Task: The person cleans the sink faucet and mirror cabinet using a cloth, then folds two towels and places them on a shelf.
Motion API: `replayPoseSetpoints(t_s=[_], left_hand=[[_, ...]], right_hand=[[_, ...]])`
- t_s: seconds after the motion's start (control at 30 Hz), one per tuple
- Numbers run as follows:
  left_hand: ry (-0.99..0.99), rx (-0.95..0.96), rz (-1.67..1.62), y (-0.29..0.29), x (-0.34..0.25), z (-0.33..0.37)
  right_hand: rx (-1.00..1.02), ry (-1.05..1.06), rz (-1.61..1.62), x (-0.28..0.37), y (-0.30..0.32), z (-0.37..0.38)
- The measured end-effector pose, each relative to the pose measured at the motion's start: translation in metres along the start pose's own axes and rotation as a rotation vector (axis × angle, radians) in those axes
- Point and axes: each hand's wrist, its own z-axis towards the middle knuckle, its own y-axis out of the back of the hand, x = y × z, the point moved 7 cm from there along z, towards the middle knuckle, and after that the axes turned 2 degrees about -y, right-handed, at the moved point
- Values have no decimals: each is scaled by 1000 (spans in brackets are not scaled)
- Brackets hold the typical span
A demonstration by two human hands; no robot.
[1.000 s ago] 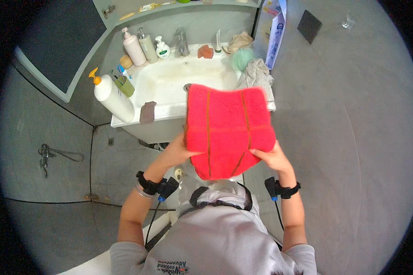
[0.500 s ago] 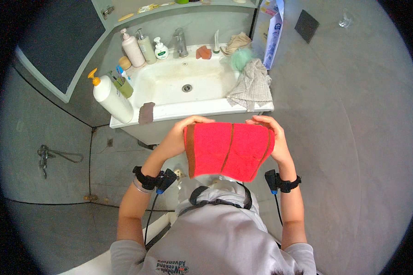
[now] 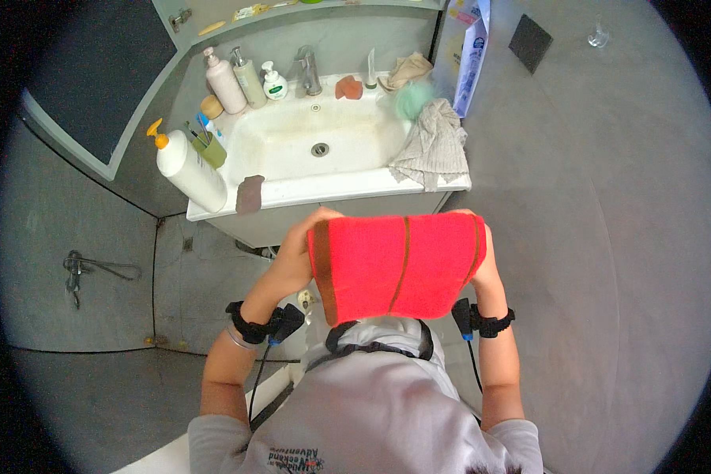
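A red towel (image 3: pixel 371 265) with brown stripes is spread between my hands, in front of my chest and short of the sink's front edge. My left hand (image 3: pixel 299 249) grips its left side, the fingertips hidden behind the cloth. At the opposite side my right hand (image 3: pixel 486 249) holds the towel's edge; most of its fingers are covered too. The towel hangs as a folded, roughly rectangular sheet, its lower edge near my shirt.
Beyond the towel is a white sink (image 3: pixel 292 189) with a faucet (image 3: pixel 308 71). A large white pump bottle (image 3: pixel 191 170), a green cup (image 3: pixel 211 150) and a brown cloth (image 3: pixel 250 194) line its left side. A grey cloth (image 3: pixel 430 146) and green bath puff (image 3: pixel 413 100) lie right.
Both hands have drawn the towel slightly toward my body and a little farther apart, so it looks wider. My fingers have slipped more behind its top edge.
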Motion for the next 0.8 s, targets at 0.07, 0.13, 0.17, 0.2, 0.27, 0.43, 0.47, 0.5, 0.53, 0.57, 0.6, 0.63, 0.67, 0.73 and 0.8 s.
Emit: replayPoseSetpoints(t_s=[0.07,0.13,0.17,0.2,0.27,0.43,0.47,0.5,0.53,0.57,0.6,0.63,0.67,0.73,0.8], left_hand=[[71,-44,-75,1,12,-1],[125,-107,-128,3,35,-2],[201,-186,-224,4,46,-4],[277,-265,-319,3,57,-7],[405,-342,-501,2,77,-13],[553,-305,-673,0,92,-23],[534,-268,-591,2,93,-24],[513,-230,-510,4,97,-26],[492,-193,-428,6,98,-27],[409,-132,-305,6,88,-24],[324,-73,-181,7,71,-21],[239,-14,-58,6,56,-19],[206,-14,-63,6,46,-19],[139,-13,-72,6,31,-21],[40,-55,-108,3,24,-20]], right_hand=[[-82,-267,253,-31,2,-5],[-204,-611,606,-68,-6,-14],[-114,-598,712,-67,-14,-13],[-22,-584,816,-65,-22,-14],[104,-541,839,-64,-30,-19],[205,-484,491,-60,-38,-22],[174,-504,499,-59,-37,-21],[144,-523,507,-58,-36,-20],[114,-542,515,-59,-35,-20],[124,-504,503,-58,-33,-20],[137,-465,492,-56,-30,-21],[150,-427,481,-55,-27,-21],[155,-399,437,-52,-25,-21],[166,-343,351,-43,-23,-20],[-1,-247,322,-32,-25,-15]])
